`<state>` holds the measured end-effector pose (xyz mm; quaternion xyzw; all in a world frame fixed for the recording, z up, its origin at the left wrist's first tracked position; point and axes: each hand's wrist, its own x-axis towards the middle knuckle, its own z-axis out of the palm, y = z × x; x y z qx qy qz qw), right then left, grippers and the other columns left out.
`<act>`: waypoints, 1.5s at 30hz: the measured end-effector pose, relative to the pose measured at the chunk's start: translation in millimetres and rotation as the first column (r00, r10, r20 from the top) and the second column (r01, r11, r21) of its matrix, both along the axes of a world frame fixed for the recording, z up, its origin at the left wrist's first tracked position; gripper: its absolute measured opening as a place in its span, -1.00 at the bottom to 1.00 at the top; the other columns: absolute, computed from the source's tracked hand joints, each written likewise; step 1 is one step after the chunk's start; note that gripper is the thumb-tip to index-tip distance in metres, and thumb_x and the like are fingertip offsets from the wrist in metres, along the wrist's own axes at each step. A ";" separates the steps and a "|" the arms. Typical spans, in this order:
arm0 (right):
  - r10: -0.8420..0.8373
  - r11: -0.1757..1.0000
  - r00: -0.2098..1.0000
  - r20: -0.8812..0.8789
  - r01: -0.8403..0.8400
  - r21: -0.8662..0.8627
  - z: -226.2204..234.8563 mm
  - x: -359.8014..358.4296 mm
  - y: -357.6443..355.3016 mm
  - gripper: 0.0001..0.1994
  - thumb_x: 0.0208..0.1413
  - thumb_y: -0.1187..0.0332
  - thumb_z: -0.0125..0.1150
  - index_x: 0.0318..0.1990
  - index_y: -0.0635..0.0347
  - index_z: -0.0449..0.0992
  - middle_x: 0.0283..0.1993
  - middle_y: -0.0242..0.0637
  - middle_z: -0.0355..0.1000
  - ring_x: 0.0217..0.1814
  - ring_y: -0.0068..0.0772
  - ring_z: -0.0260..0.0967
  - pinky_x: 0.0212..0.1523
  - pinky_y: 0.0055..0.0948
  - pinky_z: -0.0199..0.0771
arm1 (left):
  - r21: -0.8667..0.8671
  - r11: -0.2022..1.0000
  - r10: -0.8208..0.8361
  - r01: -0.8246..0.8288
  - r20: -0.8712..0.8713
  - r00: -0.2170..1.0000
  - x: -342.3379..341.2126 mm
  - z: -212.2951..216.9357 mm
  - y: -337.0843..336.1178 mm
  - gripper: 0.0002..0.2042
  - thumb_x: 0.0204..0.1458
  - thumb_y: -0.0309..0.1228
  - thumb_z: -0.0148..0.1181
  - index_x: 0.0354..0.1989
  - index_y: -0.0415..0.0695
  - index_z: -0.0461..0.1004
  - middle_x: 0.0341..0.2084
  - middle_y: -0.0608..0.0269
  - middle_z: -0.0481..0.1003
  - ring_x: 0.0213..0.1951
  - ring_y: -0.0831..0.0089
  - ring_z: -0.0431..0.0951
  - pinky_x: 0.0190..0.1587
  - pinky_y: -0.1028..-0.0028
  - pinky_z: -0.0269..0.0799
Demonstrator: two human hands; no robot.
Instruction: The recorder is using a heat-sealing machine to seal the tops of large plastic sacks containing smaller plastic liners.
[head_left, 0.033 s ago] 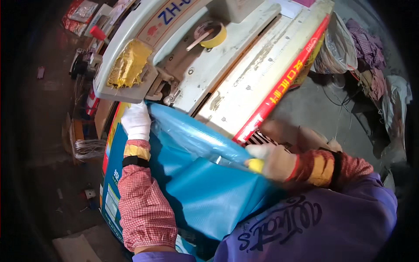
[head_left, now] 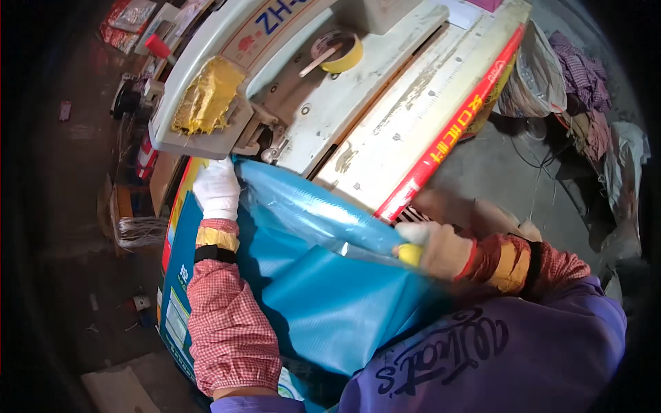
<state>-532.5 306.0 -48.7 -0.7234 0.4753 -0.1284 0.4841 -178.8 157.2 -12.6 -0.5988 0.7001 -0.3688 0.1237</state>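
Observation:
A shiny blue woven plastic sack (head_left: 310, 292) with a clear film liner along its mouth lies in front of a sewing machine (head_left: 206, 103). My left hand (head_left: 216, 189), in a white glove, grips the sack's edge just under the machine head, which hides its fingertips. At the other end of the mouth my right hand (head_left: 441, 251), gloved and slightly blurred, is closed on the sack. A small yellow piece (head_left: 410, 254) shows at its fingers; I cannot tell what it is.
A yellow tape roll (head_left: 342, 55) with a flat stick lies on the machine bed. The worktable (head_left: 392, 131) has a red printed strip along its edge. A white bag (head_left: 533, 82) and checked cloths (head_left: 578, 65) sit at the right. Thread bundles (head_left: 144, 233) hang at the left.
The view has shifted very slightly. My right hand sits a touch farther right; my left hand keeps its place at the machine head.

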 end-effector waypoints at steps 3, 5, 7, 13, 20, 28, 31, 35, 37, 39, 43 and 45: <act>0.006 0.999 1.000 0.016 -0.007 0.051 -40.1 11.7 -9.1 -0.79 0.09 0.27 0.03 -0.19 0.15 0.41 -0.41 -0.02 0.41 -0.36 -0.03 0.41 -0.34 -0.18 0.39 | 0.043 0.997 -0.063 0.063 -0.008 0.998 6.8 -4.8 -4.2 -0.84 -0.06 -0.43 -0.03 -0.28 -0.02 0.40 -0.57 0.16 0.49 -0.51 0.27 0.53 -0.48 0.31 0.45; -0.015 1.000 0.999 0.034 0.015 0.001 -33.6 16.5 -12.1 -0.79 0.09 0.28 0.03 -0.18 0.17 0.41 -0.40 0.00 0.41 -0.35 -0.03 0.40 -0.33 -0.20 0.39 | 0.103 0.992 -0.074 0.074 -0.001 0.997 13.6 -13.4 -9.6 -0.83 -0.06 -0.43 -0.04 -0.28 -0.01 0.42 -0.55 0.16 0.50 -0.50 0.25 0.53 -0.43 0.30 0.46; -0.041 0.999 0.985 0.167 0.042 -0.002 -8.3 36.4 -13.2 -0.77 0.09 0.29 0.02 -0.17 0.22 0.41 -0.38 0.03 0.41 -0.31 -0.01 0.40 -0.29 -0.27 0.38 | 0.237 0.971 0.056 -0.043 -0.047 0.997 42.6 -8.1 -4.9 -0.80 -0.05 -0.42 -0.05 -0.25 -0.01 0.45 -0.54 0.17 0.50 -0.47 0.23 0.54 -0.30 0.26 0.45; -0.073 0.995 0.988 0.135 0.062 0.084 -19.2 42.2 0.8 -0.75 0.11 0.26 0.01 -0.14 0.20 0.42 -0.34 -0.01 0.45 -0.28 -0.04 0.42 -0.26 -0.34 0.39 | 0.083 0.984 -0.104 0.158 -0.453 0.885 28.5 -18.6 -23.7 -0.76 -0.07 -0.50 -0.01 -0.19 -0.10 0.44 -0.36 0.10 0.50 -0.25 0.12 0.49 -0.16 0.32 0.40; -0.288 0.944 0.824 0.487 0.161 0.287 -24.1 43.0 16.3 -0.70 0.06 0.39 0.15 -0.05 0.26 0.39 -0.29 -0.16 0.46 -0.25 -0.50 0.37 -0.22 -0.52 0.37 | -0.135 0.923 -0.311 0.361 -0.813 0.492 58.8 -34.9 -25.2 -0.69 -0.16 -0.61 0.07 -0.15 -0.18 0.41 -0.24 0.04 0.47 -0.14 0.07 0.43 -0.12 0.36 0.34; -0.286 0.925 0.735 0.615 0.045 0.376 -29.8 40.9 10.8 -0.64 0.12 0.40 0.04 0.06 0.33 0.28 -0.15 -0.28 0.38 -0.16 -0.58 0.28 -0.16 -0.61 0.32 | 0.284 0.882 0.240 0.375 -0.958 0.159 35.6 4.9 -17.1 -0.60 -0.20 -0.37 0.23 -0.12 -0.22 0.43 -0.19 -0.06 0.47 -0.08 0.18 0.46 -0.04 0.44 0.32; -0.278 0.903 0.747 0.605 -0.011 0.429 -34.6 41.0 12.1 -0.59 0.09 0.46 0.07 0.10 0.37 0.23 -0.10 -0.32 0.35 -0.13 -0.59 0.25 -0.14 -0.65 0.30 | 0.262 0.846 0.288 0.465 -0.957 0.015 36.8 8.0 -10.3 -0.59 -0.20 -0.31 0.27 -0.13 -0.22 0.44 -0.25 -0.02 0.50 -0.13 0.25 0.49 -0.05 0.47 0.33; -0.429 0.780 0.555 0.712 -0.169 0.602 -36.4 46.1 11.7 -0.53 0.05 0.50 0.12 0.14 0.34 0.20 -0.05 -0.31 0.34 -0.08 -0.59 0.26 -0.08 -0.67 0.28 | 0.208 0.943 0.066 0.261 -0.883 0.465 43.2 -12.8 -25.6 -0.63 -0.18 -0.39 0.29 -0.16 -0.24 0.44 -0.31 0.14 0.52 -0.24 0.40 0.49 -0.14 0.50 0.35; -0.355 0.828 0.670 0.653 -0.100 0.552 -22.1 42.2 7.0 -0.54 0.06 0.52 0.09 0.15 0.33 0.19 -0.03 -0.31 0.34 -0.04 -0.59 0.24 -0.06 -0.67 0.27 | 0.127 0.942 0.035 0.311 -0.959 0.283 47.5 -25.6 -29.7 -0.72 -0.14 -0.54 0.23 -0.19 -0.27 0.43 -0.36 0.21 0.53 -0.33 0.49 0.48 -0.21 0.50 0.36; -0.280 0.871 0.768 0.576 -0.048 0.489 -13.0 40.1 3.7 -0.54 0.07 0.53 0.06 0.16 0.32 0.19 -0.01 -0.31 0.33 -0.01 -0.60 0.23 -0.04 -0.67 0.26 | 0.124 0.937 -0.007 0.325 -0.927 0.375 57.4 -27.8 -30.4 -0.75 -0.13 -0.57 0.20 -0.21 -0.26 0.44 -0.36 0.21 0.53 -0.32 0.48 0.48 -0.21 0.49 0.37; -0.268 0.896 0.786 0.557 -0.008 0.443 -14.4 36.0 7.0 -0.54 0.10 0.56 -0.03 0.20 0.27 0.17 0.04 -0.31 0.32 0.03 -0.60 0.21 0.00 -0.66 0.23 | 0.002 0.898 -0.190 0.441 -0.900 0.392 58.5 -33.3 -33.5 -0.76 -0.17 -0.59 0.14 -0.25 -0.21 0.46 -0.34 0.02 0.49 -0.22 0.05 0.46 -0.16 0.37 0.35; -0.299 0.872 0.795 0.528 0.002 0.490 -10.5 34.5 8.0 -0.54 0.11 0.56 -0.05 0.21 0.25 0.17 0.04 -0.31 0.31 0.04 -0.59 0.20 0.01 -0.66 0.22 | 0.003 0.897 -0.187 0.442 -0.903 0.387 62.5 -36.3 -35.3 -0.74 -0.18 -0.62 0.10 -0.24 -0.20 0.45 -0.33 0.02 0.49 -0.21 0.05 0.45 -0.15 0.37 0.35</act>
